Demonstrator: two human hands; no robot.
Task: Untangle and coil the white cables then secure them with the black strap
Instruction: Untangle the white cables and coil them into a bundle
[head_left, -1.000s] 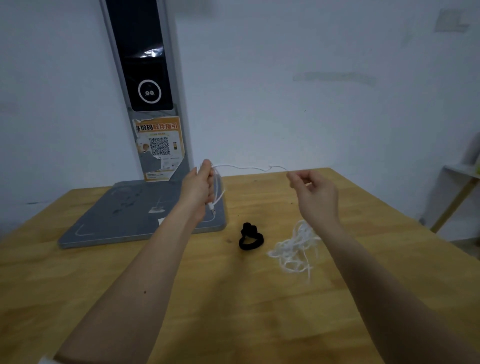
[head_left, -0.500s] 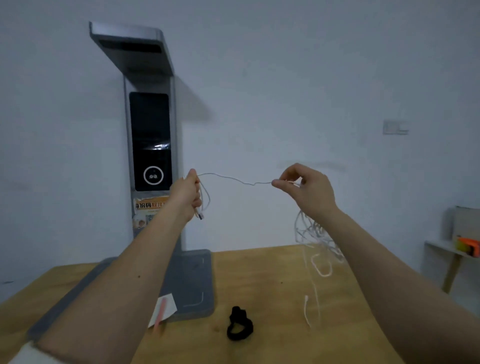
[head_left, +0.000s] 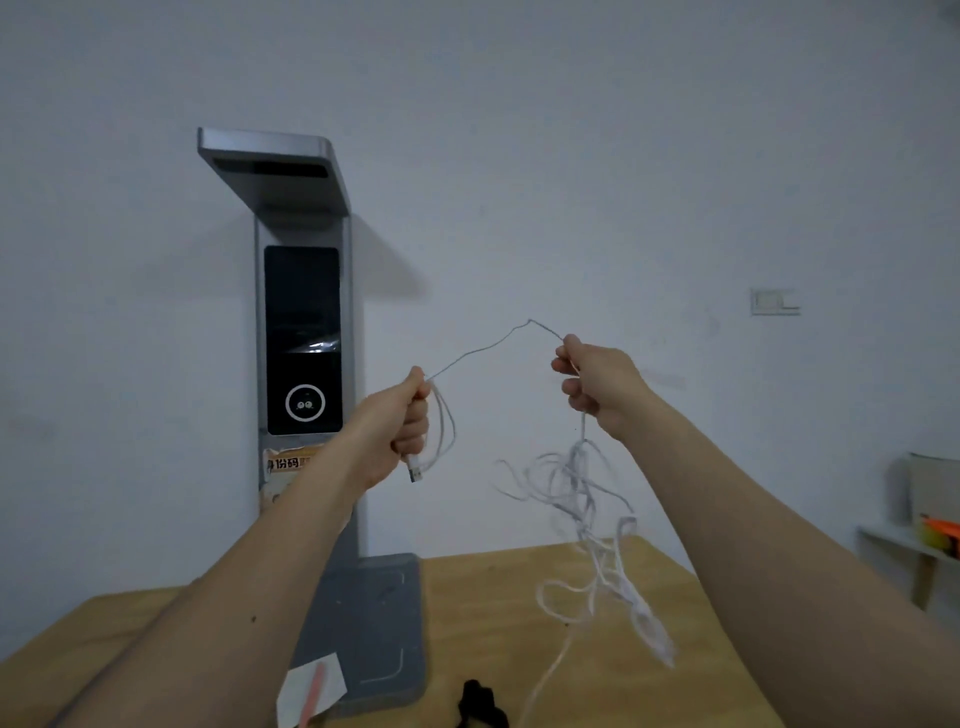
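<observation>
Both hands are raised above the table with the white cables (head_left: 582, 499) between them. My left hand (head_left: 402, 421) grips a small loop of cable, and a USB plug (head_left: 414, 473) dangles below the fist. A single strand arcs up from there to my right hand (head_left: 597, 389), which grips the cable. Below my right hand a loose tangle hangs down, its lowest loops just above the wooden table (head_left: 493, 597). The black strap (head_left: 480, 704) lies on the table at the bottom edge of the view, partly cut off.
A tall grey scanner stand (head_left: 304, 332) with a dark screen rises at the back left, its flat base (head_left: 374, 623) on the table. A white paper slip with a pink strip (head_left: 311, 691) lies on the base. A shelf (head_left: 914, 540) with small objects is at the right.
Both hands rose higher and the view tilted up. The tangle lifted off the table and now hangs from my right hand. The strand between the hands now arcs upward.
</observation>
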